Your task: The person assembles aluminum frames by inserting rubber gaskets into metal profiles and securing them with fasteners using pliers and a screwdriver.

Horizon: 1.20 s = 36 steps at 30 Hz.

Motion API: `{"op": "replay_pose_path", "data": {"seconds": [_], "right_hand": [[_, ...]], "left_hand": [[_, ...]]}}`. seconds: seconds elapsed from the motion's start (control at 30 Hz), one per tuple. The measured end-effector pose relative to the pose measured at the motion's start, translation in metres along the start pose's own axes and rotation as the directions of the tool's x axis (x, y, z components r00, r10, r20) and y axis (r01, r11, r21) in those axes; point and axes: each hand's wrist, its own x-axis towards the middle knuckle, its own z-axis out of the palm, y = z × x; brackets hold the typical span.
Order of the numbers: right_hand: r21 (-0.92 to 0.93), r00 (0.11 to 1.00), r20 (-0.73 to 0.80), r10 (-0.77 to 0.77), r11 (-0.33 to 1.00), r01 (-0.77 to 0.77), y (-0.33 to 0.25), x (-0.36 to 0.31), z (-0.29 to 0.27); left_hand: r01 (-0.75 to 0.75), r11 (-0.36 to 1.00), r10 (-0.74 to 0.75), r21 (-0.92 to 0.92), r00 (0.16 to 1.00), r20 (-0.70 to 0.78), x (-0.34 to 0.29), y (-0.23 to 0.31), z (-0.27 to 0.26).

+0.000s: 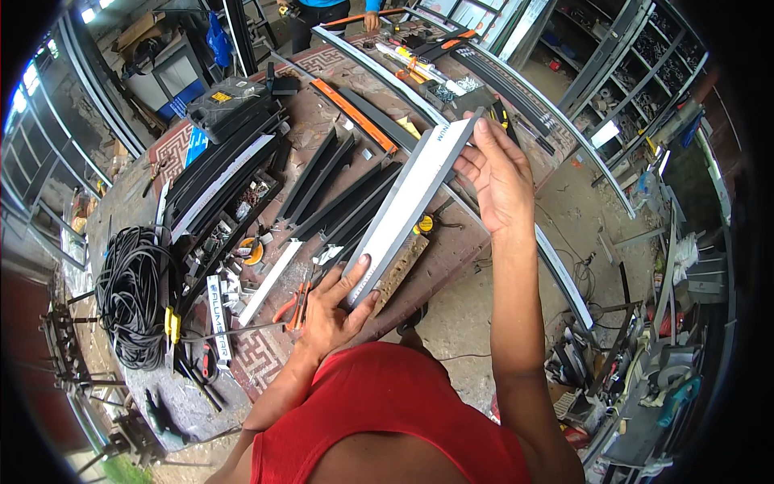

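A grey metal profile with a white protective film (411, 202) slants across the front of me, its far end up to the right. Around its near end my left hand (334, 306) is closed, thumb and fingers on the edges. My right hand (500, 173) grips the far end, with the thumb on the upper edge. Beneath the profile, partly hidden, are a perforated tan block (401, 274) and a yellow tape measure (425, 224). Red-handled pliers (297, 306) lie just left of my left hand. Several dark cut profiles (322, 177) rest on the table beyond.
A coil of black cable or rubber strip (133, 298) sits at the table's left. Behind it are a dark tool case (230, 109) and stacked profiles. Long profiles, including an orange one (355, 113), cross the table. A person in blue (322, 12) stands at the far side.
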Motion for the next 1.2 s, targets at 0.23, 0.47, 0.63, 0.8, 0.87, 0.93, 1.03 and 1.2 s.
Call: {"op": "replay_pose_path", "data": {"seconds": [0.23, 0.47, 0.63, 0.8, 0.87, 0.93, 1.03, 1.2], "right_hand": [[-0.077, 0.999, -0.008, 0.031, 0.996, -0.032, 0.009, 0.009, -0.015], [-0.132, 0.984, 0.128, 0.121, 0.986, -0.104, 0.032, 0.036, -0.004], [-0.558, 0.822, 0.418, 0.386, 0.823, -0.103, 0.063, -0.052, 0.028], [-0.538, 0.721, 0.471, 0.508, 0.813, -0.222, 0.079, -0.123, 0.051], [-0.482, 0.771, 0.461, 0.439, 0.854, -0.197, 0.081, -0.127, 0.054], [-0.544, 0.866, 0.406, 0.290, 0.839, -0.026, 0.080, -0.124, 0.055], [-0.639, 0.838, 0.423, 0.345, 0.769, 0.006, 0.077, -0.118, 0.056], [-0.746, 0.855, 0.519, -0.020, 0.478, 0.464, 0.099, -0.122, 0.056]], "left_hand": [[0.096, 0.987, -0.098, 0.130, 0.995, 0.015, -0.002, 0.008, -0.012], [0.607, 0.453, -0.388, -0.653, 0.793, 0.469, 0.047, 0.013, -0.028], [0.564, 0.320, -0.510, -0.761, 0.780, 0.363, 0.104, -0.009, -0.020], [0.497, 0.380, -0.492, -0.780, 0.823, 0.284, 0.111, -0.022, -0.017], [0.445, 0.280, -0.460, -0.851, 0.840, 0.288, 0.113, -0.031, -0.017], [0.473, 0.146, -0.418, -0.869, 0.826, 0.379, 0.112, -0.047, -0.018], [0.476, 0.129, -0.408, -0.870, 0.825, 0.391, 0.114, -0.039, -0.014], [0.424, 0.100, -0.427, -0.900, 0.835, 0.346, 0.117, -0.027, -0.006]]}}
